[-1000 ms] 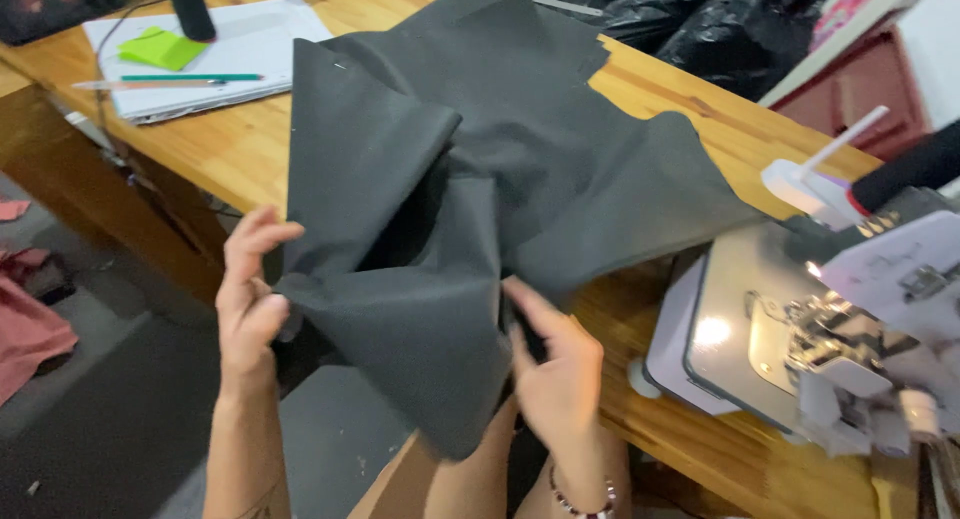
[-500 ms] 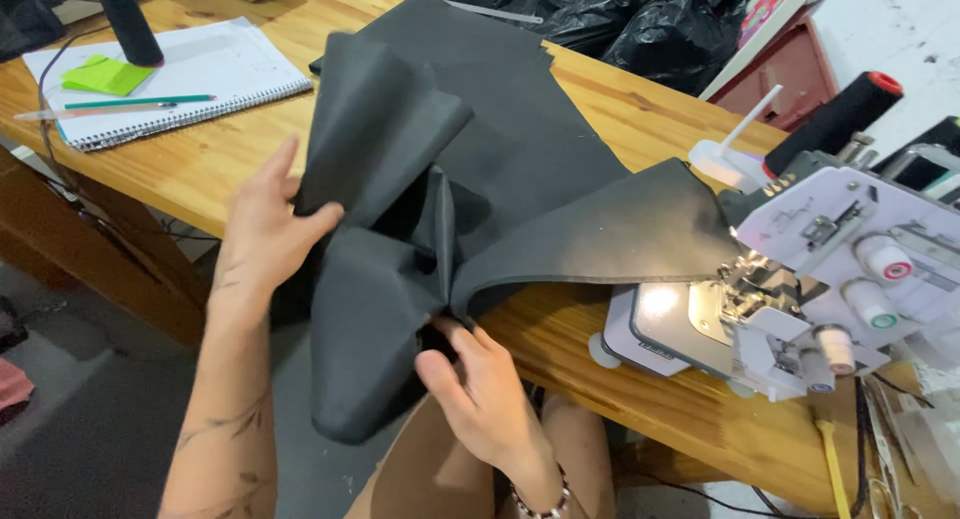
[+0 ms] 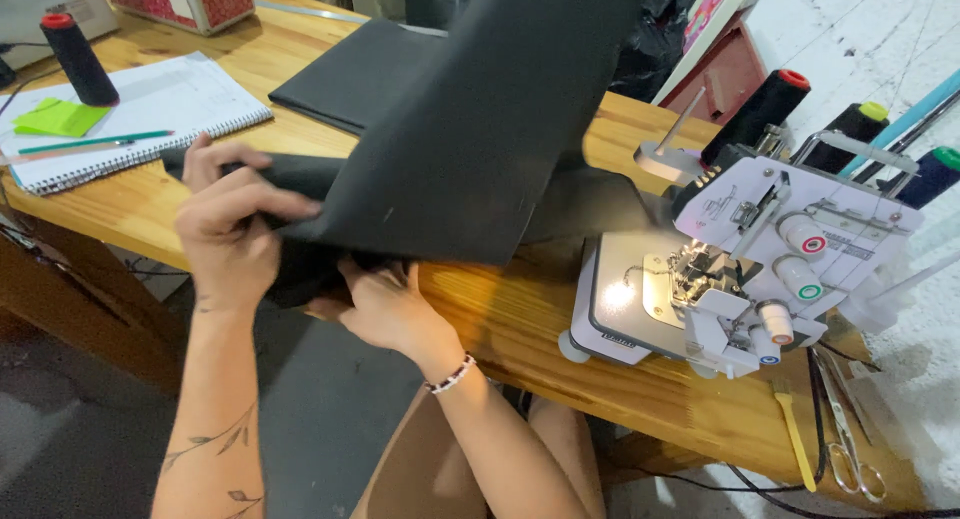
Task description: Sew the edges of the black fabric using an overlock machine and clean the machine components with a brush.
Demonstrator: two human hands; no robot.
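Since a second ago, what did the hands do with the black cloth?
The black cloth went from spread out to folded into a flat panel lifted over the table. Left hand and right hand moved together, pinching its lower left corner. The sewing machine and notebook stayed put.

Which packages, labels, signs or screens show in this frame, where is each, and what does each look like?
Box: far left of the wooden table, red patterned sides with a white label panel.
Threading diagram label: on the white overlock machine at the right, pale panel with fine dark lines.
Dial markers: on the machine's front, small red and green rings.
No screens or signs in view.
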